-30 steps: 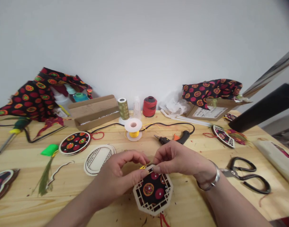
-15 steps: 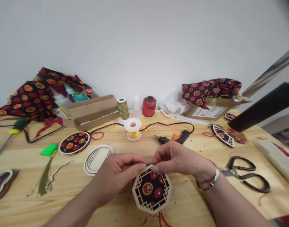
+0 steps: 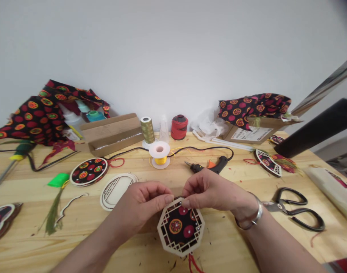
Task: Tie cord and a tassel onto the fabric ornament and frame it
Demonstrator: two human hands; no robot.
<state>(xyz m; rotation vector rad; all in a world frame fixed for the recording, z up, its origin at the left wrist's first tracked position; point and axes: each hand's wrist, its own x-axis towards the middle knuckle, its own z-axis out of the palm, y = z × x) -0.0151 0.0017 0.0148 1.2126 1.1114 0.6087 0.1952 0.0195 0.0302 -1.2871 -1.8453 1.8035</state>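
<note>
An octagonal wooden ornament (image 3: 181, 226) with a lattice rim and dark patterned fabric in its middle is held by its upper edge. Small pearly beads dot the fabric, and a red cord (image 3: 194, 263) hangs from the bottom. My left hand (image 3: 146, 203) pinches the upper left edge between thumb and fingers. On the upper right edge, my right hand (image 3: 206, 193), with a silver bangle at the wrist, does the same. The fingertips behind the ornament are hidden. Just left of my left hand lies a round wooden frame (image 3: 111, 197); a glue gun (image 3: 216, 166) rests beyond my right hand.
Black-handled scissors (image 3: 300, 212) lie at the right. A yellow thread spool (image 3: 161, 160), a red thread spool (image 3: 179, 127) and a cardboard box (image 3: 113, 132) stand toward the wall. To the left are a round fabric ornament (image 3: 88, 172), a green tassel (image 3: 53, 216) and a screwdriver (image 3: 17, 157).
The octagonal ornament has shifted slightly left, with my left hand moving a little the same way. Both hands keep their pinch on its upper edge.
</note>
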